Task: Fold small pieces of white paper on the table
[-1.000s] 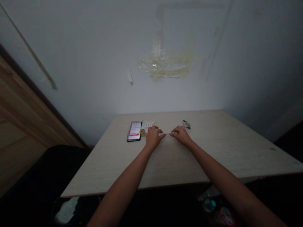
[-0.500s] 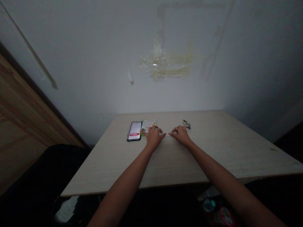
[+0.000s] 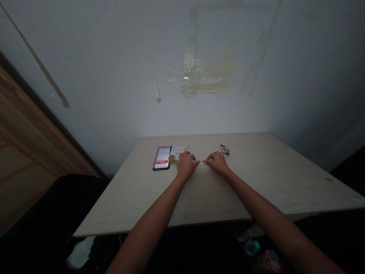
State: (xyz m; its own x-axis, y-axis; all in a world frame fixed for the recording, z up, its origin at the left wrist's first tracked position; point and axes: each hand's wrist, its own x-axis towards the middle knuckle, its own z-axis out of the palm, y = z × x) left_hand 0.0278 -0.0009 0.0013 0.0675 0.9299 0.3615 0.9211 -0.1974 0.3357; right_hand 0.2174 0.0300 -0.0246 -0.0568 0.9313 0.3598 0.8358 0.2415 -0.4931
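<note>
Hand positions show only a slight change from the earlier frame: the **left hand** and **right hand** remain at the same area of the table, while the head view has shifted slightly. Both palms face down, with the fingers extended forward and inward. The hands are not pressed together. Their inner fingertips converge from opposite sides on a small **white paper strip**, which lies between the hands at the table surface. A pinch on the strip cannot be confirmed at this resolution. The **pale wood-grain table** supports all items. The left hand's fingers touch or overlap the lower right corner of a **green-and-white printed card**. A **black smartphone**, its screen pixelated, lies immediately left of the card. A **small silver foil packet** lies just beyond the right hand, apart from the strip. The table's far edge meets a **white wall** bearing **yellowed tape residue**. A **wooden panel** occupies the left side of the view, and a **dark padded object** stands below it. Beneath the near table edge, a **red round label** is dimly visible.
</note>
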